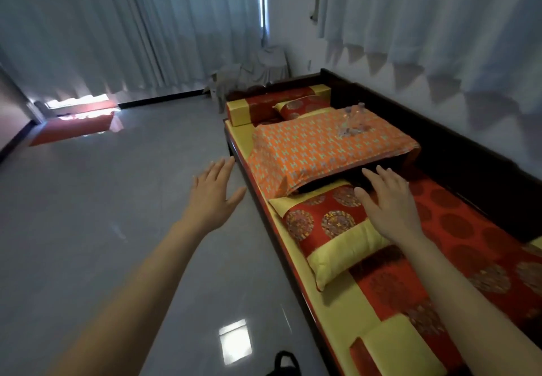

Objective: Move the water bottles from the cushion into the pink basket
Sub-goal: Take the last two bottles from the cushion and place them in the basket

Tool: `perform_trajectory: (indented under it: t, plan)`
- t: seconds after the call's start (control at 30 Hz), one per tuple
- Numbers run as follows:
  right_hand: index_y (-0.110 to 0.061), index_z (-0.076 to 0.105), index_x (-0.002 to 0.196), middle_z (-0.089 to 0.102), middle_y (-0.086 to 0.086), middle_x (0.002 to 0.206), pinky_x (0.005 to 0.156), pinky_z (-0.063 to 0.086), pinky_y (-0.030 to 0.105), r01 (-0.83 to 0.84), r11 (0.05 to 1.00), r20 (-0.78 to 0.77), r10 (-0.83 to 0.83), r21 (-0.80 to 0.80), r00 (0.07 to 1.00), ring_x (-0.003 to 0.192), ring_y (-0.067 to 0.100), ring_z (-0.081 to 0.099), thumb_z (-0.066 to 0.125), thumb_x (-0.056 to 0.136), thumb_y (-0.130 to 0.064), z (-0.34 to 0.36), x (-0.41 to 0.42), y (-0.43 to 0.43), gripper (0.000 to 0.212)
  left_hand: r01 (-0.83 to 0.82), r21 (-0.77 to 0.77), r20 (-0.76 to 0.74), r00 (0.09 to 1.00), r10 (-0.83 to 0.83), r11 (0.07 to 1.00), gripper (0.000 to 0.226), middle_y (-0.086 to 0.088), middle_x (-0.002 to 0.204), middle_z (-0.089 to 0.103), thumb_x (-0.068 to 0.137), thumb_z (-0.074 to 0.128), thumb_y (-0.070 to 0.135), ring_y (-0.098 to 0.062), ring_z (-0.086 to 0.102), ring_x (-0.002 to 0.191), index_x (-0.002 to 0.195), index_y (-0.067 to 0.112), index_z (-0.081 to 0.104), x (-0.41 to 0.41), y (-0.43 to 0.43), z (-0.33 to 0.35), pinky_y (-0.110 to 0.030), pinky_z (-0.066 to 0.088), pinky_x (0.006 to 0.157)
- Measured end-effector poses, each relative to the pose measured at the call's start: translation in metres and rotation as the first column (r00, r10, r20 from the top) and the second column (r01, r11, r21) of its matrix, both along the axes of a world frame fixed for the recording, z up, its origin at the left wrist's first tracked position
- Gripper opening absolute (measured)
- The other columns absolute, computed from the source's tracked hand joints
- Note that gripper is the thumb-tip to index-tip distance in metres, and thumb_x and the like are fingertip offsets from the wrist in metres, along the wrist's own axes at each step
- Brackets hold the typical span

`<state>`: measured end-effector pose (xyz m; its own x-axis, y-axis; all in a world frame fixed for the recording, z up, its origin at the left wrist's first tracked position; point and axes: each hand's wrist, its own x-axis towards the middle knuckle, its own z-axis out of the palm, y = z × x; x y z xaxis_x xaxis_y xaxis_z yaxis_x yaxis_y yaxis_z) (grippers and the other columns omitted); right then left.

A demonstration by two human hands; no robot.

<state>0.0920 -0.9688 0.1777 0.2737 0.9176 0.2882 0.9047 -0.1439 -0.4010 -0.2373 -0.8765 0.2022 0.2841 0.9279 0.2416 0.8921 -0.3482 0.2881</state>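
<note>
A person's left hand [212,192] and right hand [388,204] reached forward with fingers spread and nothing in them, the left over the floor, the right above a red-and-gold brocade pillow [331,229]. The clear plastic water bottles [353,120], blurred and hard to count, lay clustered on the orange patterned cushion [322,149] farther along the dark wooden daybed [457,152], well beyond either hand. No pink basket was in view, and the task appeared not yet begun: every bottle seemingly remained to be carried. The daybed, dressed in a red-and-yellow mattress cover [469,243] with a bolster [278,102] at its far end, stood against a white wall. Pale curtains [132,29] hung over the windows, and the glossy grey tiled floor [102,199] reflected the light.
</note>
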Motion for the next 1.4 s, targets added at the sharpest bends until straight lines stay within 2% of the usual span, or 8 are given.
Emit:
perform_trajectory:
  t: [0.17, 0.37, 0.5, 0.6, 0.83, 0.97, 1.13, 1.4]
  plan:
    - [-0.024, 0.033, 0.147, 0.029, 0.006, 0.155, 0.116, 0.018, 0.052, -0.054, 0.997, -0.059, 0.051, -0.053, 0.997, 0.144, 0.026, 0.021, 0.035, 0.096, -0.055, -0.009, -0.009, 0.114, 0.06, -0.044, -0.062, -0.011, 0.999, 0.043, 0.997, 0.068, -0.005, 0.158, 0.021, 0.093, 0.045, 0.049, -0.025, 0.016, 0.145, 0.15, 0.023, 0.017, -0.015, 0.098, -0.009, -0.051, 0.017, 0.116]
    - [-0.024, 0.036, 0.145, 0.034, 0.004, 0.153, 0.114, 0.024, 0.049, -0.099, 0.992, -0.095, 0.091, -0.078, 0.991, 0.142, 0.025, 0.026, 0.037, 0.096, -0.053, -0.018, -0.018, 0.235, 0.057, -0.074, -0.122, -0.003, 0.997, 0.074, 0.99, 0.067, -0.005, 0.157, 0.024, 0.094, 0.045, 0.047, -0.025, 0.02, 0.144, 0.15, 0.021, 0.019, -0.021, 0.201, -0.021, -0.049, 0.019, 0.116]
    - [-0.024, 0.036, 0.146, 0.032, 0.006, 0.153, 0.115, 0.022, 0.047, -0.102, 0.989, -0.086, 0.092, -0.112, 0.992, 0.142, 0.026, 0.025, 0.042, 0.097, -0.046, -0.028, -0.021, 0.303, 0.054, -0.054, -0.185, 0.076, 0.995, 0.069, 0.981, 0.067, -0.007, 0.156, 0.025, 0.094, 0.047, 0.042, -0.026, 0.02, 0.143, 0.15, 0.017, 0.021, -0.023, 0.268, -0.032, -0.041, 0.018, 0.117]
    - [-0.022, 0.038, 0.145, 0.035, 0.008, 0.152, 0.113, 0.025, 0.048, -0.08, 0.991, -0.066, 0.073, -0.107, 0.995, 0.14, 0.027, 0.028, 0.041, 0.096, -0.049, -0.031, -0.02, 0.341, 0.055, -0.021, -0.19, 0.113, 0.993, 0.043, 0.982, 0.066, -0.007, 0.156, 0.025, 0.095, 0.048, 0.04, -0.024, 0.02, 0.144, 0.15, 0.015, 0.021, -0.021, 0.313, -0.036, -0.036, 0.018, 0.115]
    - [-0.021, 0.042, 0.142, 0.038, 0.01, 0.15, 0.112, 0.026, 0.048, 0.093, 0.99, -0.069, -0.1, -0.102, 0.993, 0.139, 0.029, 0.03, 0.048, 0.095, -0.044, -0.044, -0.016, 0.464, 0.053, 0.121, -0.195, 0.144, 0.985, -0.094, 0.973, 0.065, -0.007, 0.155, 0.027, 0.095, 0.048, 0.041, -0.023, 0.024, 0.142, 0.149, 0.017, 0.022, -0.013, 0.477, -0.034, -0.036, 0.023, 0.114]
    - [-0.013, 0.05, 0.136, 0.047, 0.019, 0.141, 0.11, 0.03, 0.047, 0.16, 0.986, -0.107, -0.165, -0.048, 0.981, 0.132, 0.035, 0.039, 0.048, 0.091, -0.044, -0.049, -0.01, 0.518, 0.055, 0.238, -0.195, 0.111, 0.969, -0.22, 0.952, 0.065, -0.006, 0.153, 0.031, 0.094, 0.048, 0.042, -0.023, 0.026, 0.14, 0.149, 0.016, 0.024, 0.005, 0.566, -0.037, -0.036, 0.027, 0.112]
    - [-0.006, 0.052, 0.133, 0.05, 0.022, 0.136, 0.107, 0.03, 0.041, 0.304, 0.949, -0.176, -0.315, -0.086, 0.933, 0.127, 0.039, 0.044, 0.065, 0.089, -0.023, -0.072, 0.001, 0.54, 0.049, 0.382, -0.28, 0.082, 0.924, -0.375, 0.881, 0.065, -0.009, 0.152, 0.032, 0.095, 0.048, 0.041, -0.027, 0.032, 0.137, 0.149, 0.013, 0.023, 0.049, 0.634, -0.059, -0.037, 0.028, 0.111]
    - [-0.013, 0.05, 0.133, 0.052, 0.014, 0.135, 0.104, 0.037, 0.044, 0.487, 0.864, -0.212, -0.504, -0.131, 0.837, 0.124, 0.036, 0.045, 0.069, 0.081, -0.039, -0.102, 0.077, 0.577, 0.061, 0.592, -0.287, 0.048, 0.794, -0.606, 0.753, 0.065, -0.011, 0.15, 0.036, 0.095, 0.049, 0.038, -0.027, 0.033, 0.136, 0.148, 0.01, 0.026, 0.184, 0.737, -0.086, -0.033, 0.027, 0.11]
